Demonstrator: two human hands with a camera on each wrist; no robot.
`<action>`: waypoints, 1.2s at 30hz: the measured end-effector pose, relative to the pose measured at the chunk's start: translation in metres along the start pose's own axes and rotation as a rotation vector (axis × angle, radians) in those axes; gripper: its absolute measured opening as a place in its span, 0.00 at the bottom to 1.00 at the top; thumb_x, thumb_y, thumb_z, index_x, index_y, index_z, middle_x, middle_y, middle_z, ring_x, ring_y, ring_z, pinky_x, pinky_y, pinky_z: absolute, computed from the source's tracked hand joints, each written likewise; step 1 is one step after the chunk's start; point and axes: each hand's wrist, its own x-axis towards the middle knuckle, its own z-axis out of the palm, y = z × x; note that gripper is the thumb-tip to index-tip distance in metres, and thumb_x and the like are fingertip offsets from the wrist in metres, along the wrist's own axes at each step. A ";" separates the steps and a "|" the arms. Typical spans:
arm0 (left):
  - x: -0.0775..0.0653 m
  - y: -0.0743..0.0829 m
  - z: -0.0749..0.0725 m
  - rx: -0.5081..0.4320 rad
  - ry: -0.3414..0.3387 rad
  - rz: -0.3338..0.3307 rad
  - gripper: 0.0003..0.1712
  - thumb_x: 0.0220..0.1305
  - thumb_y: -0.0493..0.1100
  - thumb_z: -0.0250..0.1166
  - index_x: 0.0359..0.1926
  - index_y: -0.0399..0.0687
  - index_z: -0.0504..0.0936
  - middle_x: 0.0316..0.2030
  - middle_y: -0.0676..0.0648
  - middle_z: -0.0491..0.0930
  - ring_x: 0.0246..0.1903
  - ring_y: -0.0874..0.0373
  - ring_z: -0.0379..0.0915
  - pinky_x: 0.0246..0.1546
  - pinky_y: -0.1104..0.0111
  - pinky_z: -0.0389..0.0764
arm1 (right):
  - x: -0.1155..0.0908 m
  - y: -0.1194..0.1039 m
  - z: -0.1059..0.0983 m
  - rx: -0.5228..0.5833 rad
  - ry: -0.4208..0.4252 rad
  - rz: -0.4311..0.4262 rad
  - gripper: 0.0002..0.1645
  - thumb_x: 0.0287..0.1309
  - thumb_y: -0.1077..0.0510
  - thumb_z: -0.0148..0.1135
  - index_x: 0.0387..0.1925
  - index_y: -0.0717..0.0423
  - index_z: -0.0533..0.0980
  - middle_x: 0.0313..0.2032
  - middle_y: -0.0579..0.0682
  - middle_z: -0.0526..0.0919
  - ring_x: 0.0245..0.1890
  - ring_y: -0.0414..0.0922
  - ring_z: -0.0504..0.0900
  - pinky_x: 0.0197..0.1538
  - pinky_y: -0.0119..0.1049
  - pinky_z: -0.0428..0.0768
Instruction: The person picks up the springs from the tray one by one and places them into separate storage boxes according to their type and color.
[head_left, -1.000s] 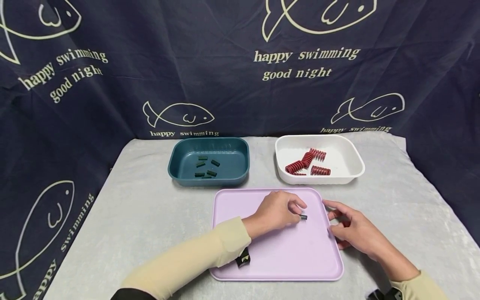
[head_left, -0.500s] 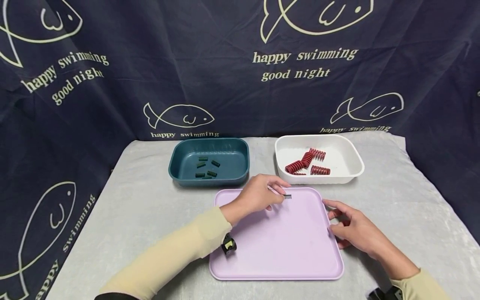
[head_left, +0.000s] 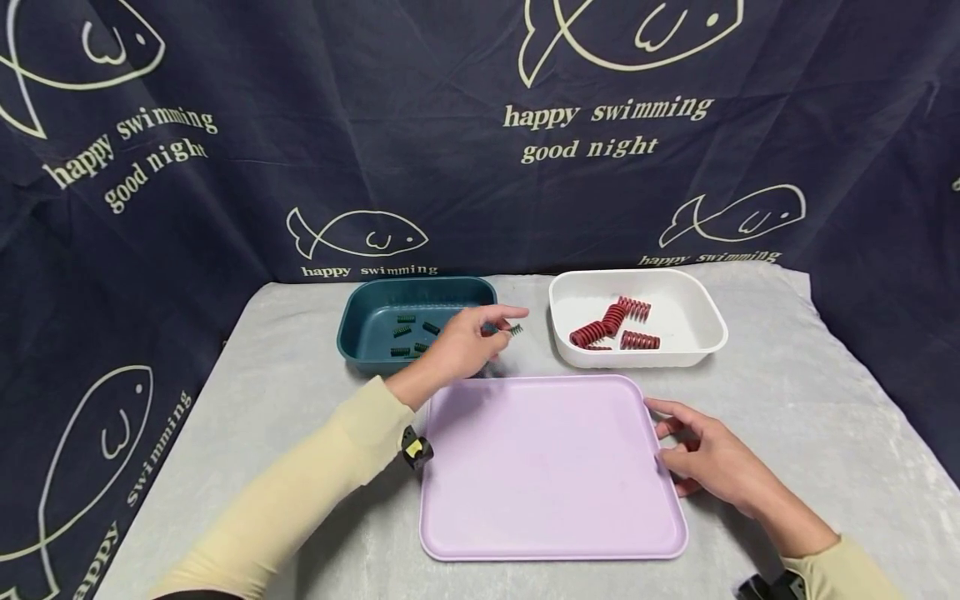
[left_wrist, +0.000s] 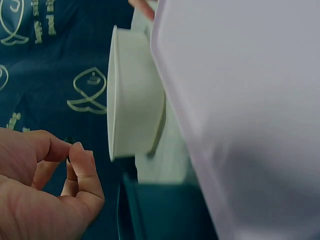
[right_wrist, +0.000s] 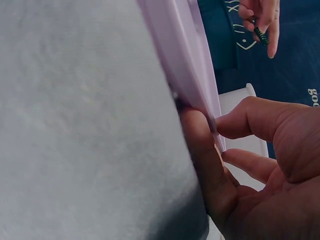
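Between thumb and finger my left hand [head_left: 467, 340] pinches a small dark green coil spring [head_left: 515, 330], also visible in the right wrist view, where the spring [right_wrist: 261, 36] juts from the fingertips. This hand is raised at the right front corner of the teal bin [head_left: 366, 364]. Inside that bin lie several similar green springs [head_left: 406, 319]. My right hand [head_left: 712, 458] grips the right rim of a lilac tray [head_left: 555, 467]; in the right wrist view its thumb lies on the rim and a finger is beneath. Nothing lies on the tray's visible surface.
A white bin [head_left: 637, 360] with several larger red springs [head_left: 641, 340] stands behind the tray, right of the teal bin. Grey cloth [head_left: 300, 400] covers the table. A dark blue printed curtain [head_left: 465, 167] hangs behind it.
My left hand has carried the green spring from above the tray's right part, left and away, to the teal bin's right end. The right hand has stayed at the tray's rim.
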 end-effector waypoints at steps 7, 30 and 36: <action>0.004 -0.008 -0.028 -0.021 -0.009 -0.057 0.19 0.73 0.34 0.59 0.58 0.52 0.87 0.46 0.46 0.78 0.39 0.53 0.77 0.37 0.67 0.84 | 0.000 0.000 0.000 -0.010 0.004 -0.002 0.45 0.56 0.73 0.64 0.75 0.61 0.63 0.51 0.65 0.74 0.29 0.47 0.78 0.23 0.46 0.85; 0.016 -0.015 -0.101 0.112 -0.178 -0.168 0.20 0.74 0.32 0.56 0.62 0.46 0.83 0.46 0.45 0.81 0.42 0.51 0.70 0.41 0.60 0.81 | 0.002 0.000 0.001 -0.036 0.012 0.021 0.45 0.57 0.72 0.65 0.76 0.59 0.63 0.51 0.63 0.74 0.31 0.47 0.77 0.23 0.46 0.86; 0.023 -0.020 -0.110 0.122 -0.198 -0.179 0.22 0.72 0.27 0.55 0.63 0.39 0.81 0.28 0.50 0.69 0.28 0.56 0.61 0.29 0.68 0.68 | 0.001 -0.001 0.001 -0.039 0.018 0.018 0.45 0.56 0.73 0.64 0.76 0.60 0.63 0.51 0.64 0.74 0.30 0.47 0.78 0.23 0.46 0.86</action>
